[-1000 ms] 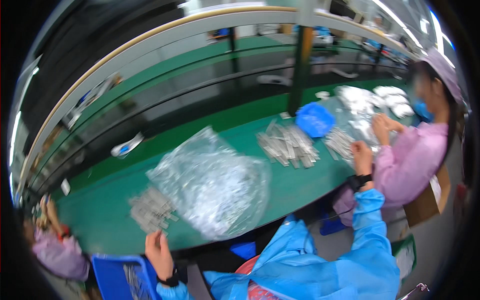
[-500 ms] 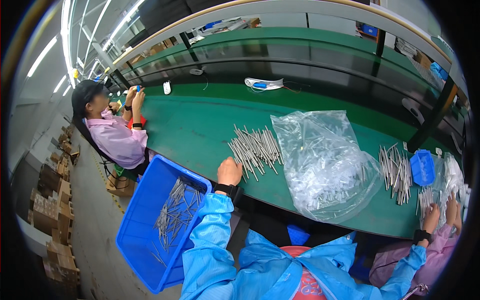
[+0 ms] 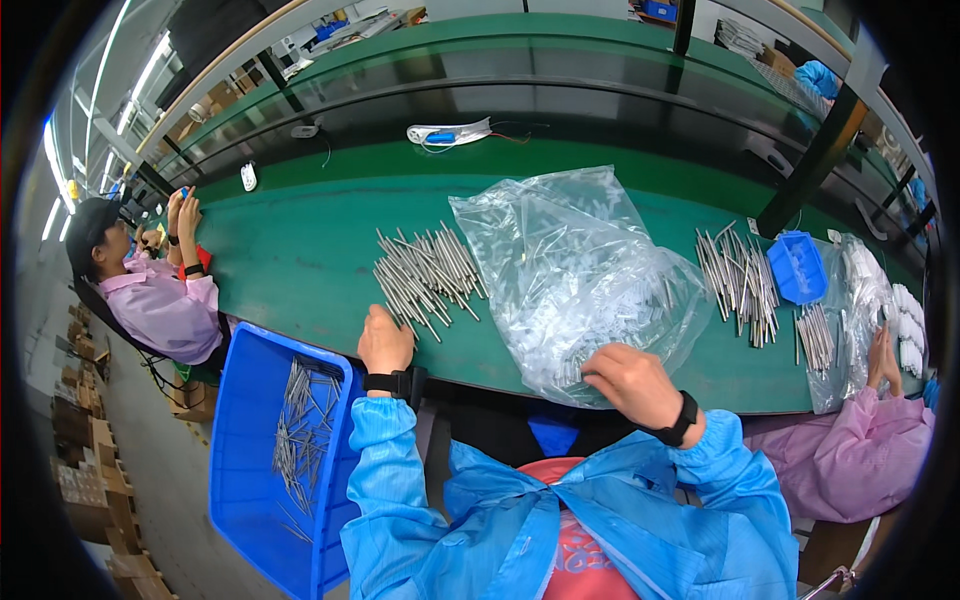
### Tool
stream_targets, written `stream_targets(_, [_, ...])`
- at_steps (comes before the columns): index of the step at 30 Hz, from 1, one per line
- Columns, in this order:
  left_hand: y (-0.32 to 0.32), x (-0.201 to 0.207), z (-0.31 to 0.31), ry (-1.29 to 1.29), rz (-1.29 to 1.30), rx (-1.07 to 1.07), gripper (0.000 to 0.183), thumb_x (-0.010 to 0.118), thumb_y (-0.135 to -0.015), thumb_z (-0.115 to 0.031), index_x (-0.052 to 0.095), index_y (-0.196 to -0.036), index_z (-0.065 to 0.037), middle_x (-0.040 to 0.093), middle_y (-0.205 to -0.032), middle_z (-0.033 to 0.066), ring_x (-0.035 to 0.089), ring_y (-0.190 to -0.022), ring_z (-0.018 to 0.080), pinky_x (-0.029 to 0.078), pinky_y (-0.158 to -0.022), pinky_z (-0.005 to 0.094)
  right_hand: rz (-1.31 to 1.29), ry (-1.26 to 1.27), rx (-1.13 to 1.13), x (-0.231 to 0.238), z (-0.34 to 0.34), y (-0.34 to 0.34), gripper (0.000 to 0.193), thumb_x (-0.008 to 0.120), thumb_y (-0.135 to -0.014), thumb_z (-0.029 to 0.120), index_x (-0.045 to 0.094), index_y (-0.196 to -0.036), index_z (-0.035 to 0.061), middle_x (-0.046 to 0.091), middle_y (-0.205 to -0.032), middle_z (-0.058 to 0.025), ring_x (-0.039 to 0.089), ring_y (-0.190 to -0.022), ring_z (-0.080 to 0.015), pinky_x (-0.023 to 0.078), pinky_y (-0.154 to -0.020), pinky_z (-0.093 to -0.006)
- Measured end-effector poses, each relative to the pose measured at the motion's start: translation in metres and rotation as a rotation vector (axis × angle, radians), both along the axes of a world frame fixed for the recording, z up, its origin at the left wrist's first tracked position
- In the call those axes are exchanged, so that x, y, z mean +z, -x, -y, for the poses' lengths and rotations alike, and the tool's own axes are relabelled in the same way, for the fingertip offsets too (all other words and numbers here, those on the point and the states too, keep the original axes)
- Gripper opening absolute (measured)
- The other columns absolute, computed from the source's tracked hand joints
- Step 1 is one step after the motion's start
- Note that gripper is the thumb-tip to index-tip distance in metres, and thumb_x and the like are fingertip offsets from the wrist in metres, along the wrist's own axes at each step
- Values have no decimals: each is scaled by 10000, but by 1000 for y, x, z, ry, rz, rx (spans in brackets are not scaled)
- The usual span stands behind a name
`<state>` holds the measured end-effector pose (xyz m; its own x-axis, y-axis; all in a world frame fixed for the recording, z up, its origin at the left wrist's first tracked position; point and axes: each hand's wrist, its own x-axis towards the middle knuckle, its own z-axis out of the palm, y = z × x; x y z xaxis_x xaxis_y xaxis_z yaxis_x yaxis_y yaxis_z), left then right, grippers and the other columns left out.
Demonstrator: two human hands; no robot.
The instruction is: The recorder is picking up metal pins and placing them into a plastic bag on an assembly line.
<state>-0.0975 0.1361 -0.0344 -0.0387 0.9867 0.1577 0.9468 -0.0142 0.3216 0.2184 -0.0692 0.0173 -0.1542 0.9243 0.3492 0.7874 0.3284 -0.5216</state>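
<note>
On the green table lies a heap of thin metal rods (image 3: 428,275), fanned out at angles. My left hand (image 3: 385,342) rests at the heap's near left edge with its fingers curled; whatever is in them is hidden. A large clear plastic bag (image 3: 570,250) full of small whitish pieces spreads to the right of that heap. At the bag's near edge is my right hand (image 3: 638,385), thumb and fingers drawn together against the plastic. I cannot make out what is between the fingertips.
A deep blue bin (image 3: 235,450) with loose rods stands by the table's front edge at left. More rods (image 3: 738,280) and a small blue tray (image 3: 797,267) lie at right, near a co-worker's hands (image 3: 880,360). Another person (image 3: 150,290) sits at far left. A shelf post (image 3: 815,160) rises behind.
My right hand has come from the rods at far right to the bag's near edge. My left hand stays beside the rod heap. The whole view has shifted, moving the scene leftward and up.
</note>
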Motion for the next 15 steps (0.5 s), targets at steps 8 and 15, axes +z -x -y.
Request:
stream_targets(8, [-5,4,11,-8,104,66,476,708,-760,-90,476,-1162,19,660,-1002,248,643,-929,448,516,-784,510,46,184,-22,-21,-9,15,259,708,-802,99,606,-1033,37,619,-870,-135,628,-829,-355,506,-698,-443])
stream_targets(15, [0,-4,9,-43,82,66,372,710,-730,-88,539,-1044,12,647,-983,219,648,-895,434,524,-760,506,54,145,-162,-18,-7,8,205,666,-805,52,626,-1006,43,623,-883,-138,630,-853,-352,510,-725,-440])
